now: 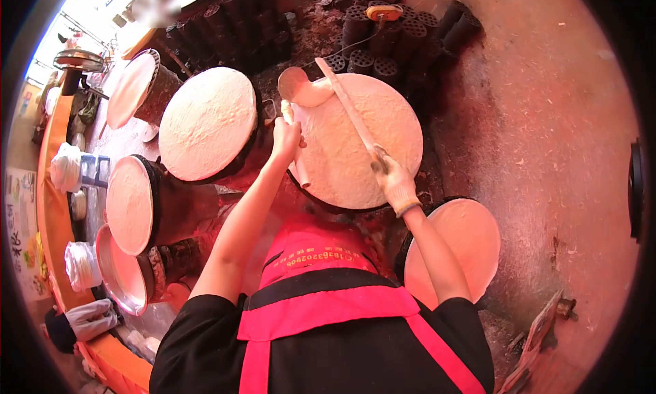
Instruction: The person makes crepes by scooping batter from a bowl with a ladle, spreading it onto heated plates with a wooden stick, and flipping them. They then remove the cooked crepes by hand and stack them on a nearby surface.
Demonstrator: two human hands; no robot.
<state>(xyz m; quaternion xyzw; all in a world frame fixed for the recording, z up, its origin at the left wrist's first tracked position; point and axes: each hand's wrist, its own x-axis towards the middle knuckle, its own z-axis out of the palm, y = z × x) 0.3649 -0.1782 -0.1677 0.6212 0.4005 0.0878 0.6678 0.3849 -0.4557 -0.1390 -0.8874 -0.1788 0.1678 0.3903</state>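
Note:
My left hand (288,138) is closed around the pale handle of a ladle (294,85). The ladle's round brownish bowl is at the far left edge of a round griddle (362,141), with pale batter beside it. My right hand (396,182), in a light work glove, grips one end of a long wooden spreading stick (352,114). The stick slants across the griddle, its far end at the back rim beside the ladle. A pale, yellowish layer of batter covers the griddle's surface.
More round griddles with pale tops stand at left (208,124) and near right (454,247). Perforated coal briquettes (386,39) are stacked behind, an orange device (384,12) on them. An orange counter edge (58,203) runs along the left, where a person (82,322) is visible.

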